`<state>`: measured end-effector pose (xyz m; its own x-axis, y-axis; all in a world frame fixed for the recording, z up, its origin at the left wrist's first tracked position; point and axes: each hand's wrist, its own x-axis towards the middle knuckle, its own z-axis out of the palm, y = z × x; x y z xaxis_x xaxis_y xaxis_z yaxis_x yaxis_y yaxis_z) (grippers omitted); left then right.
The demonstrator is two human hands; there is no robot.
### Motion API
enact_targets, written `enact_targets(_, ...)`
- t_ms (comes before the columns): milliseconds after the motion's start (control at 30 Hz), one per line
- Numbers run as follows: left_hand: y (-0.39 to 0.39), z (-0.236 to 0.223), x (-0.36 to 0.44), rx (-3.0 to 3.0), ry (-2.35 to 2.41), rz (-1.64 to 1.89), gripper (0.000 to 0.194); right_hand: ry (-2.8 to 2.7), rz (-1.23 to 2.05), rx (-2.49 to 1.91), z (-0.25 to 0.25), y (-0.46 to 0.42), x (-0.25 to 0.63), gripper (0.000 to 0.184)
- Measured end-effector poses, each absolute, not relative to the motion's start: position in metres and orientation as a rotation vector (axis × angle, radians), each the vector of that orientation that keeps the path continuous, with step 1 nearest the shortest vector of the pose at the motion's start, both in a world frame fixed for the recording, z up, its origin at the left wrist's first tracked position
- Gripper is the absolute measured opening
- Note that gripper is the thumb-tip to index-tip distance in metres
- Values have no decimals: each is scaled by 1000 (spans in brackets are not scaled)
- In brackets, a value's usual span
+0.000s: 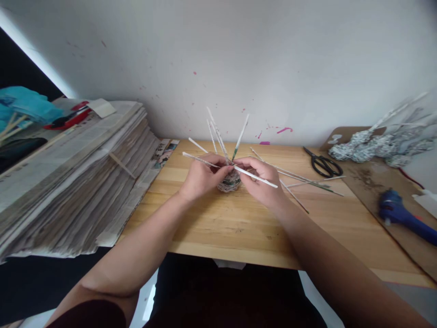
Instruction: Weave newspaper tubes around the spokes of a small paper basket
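A small woven piece made of rolled newspaper sits between my hands over the wooden table. Several paper sticks rise from it and fan out, one with a green lower end. My left hand is closed around its left side, the thumb pressing at the top rim. My right hand pinches near the base of a white paper stick that points right and toward me. The fingertips of both hands nearly meet at the rim, and they partly cover the weave.
Loose paper sticks lie right of my hands, near black scissors. A blue glue gun rests on brown cardboard at the right. Woven paper pieces stand behind it. A tall newspaper stack borders the left side.
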<state>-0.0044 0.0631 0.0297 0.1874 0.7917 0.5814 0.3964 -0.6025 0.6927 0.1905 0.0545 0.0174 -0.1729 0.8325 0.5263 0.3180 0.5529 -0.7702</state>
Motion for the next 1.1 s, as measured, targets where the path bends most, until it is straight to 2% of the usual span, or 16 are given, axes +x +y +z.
enact_targets(167, 62, 33, -6, 2104, 1099, 1341, 9, -1709, 622, -942, 13, 58, 191, 16)
enact_targets(433, 58, 31, -4, 2059, 1118, 1330, 13, -1904, 217, -832, 25, 54, 195, 17)
enact_targets(600, 59, 31, -3, 2093, 1097, 1364, 6, -1858, 35, -810, 27, 54, 195, 16)
enact_targets(900, 57, 36, -5, 2159, 1035, 1294, 6, -1871, 113, -829, 31, 57, 196, 15)
enact_targets(1100, 58, 42, -10, 2077, 937, 1223, 12, -1897, 51, -854, 34, 50, 195, 14)
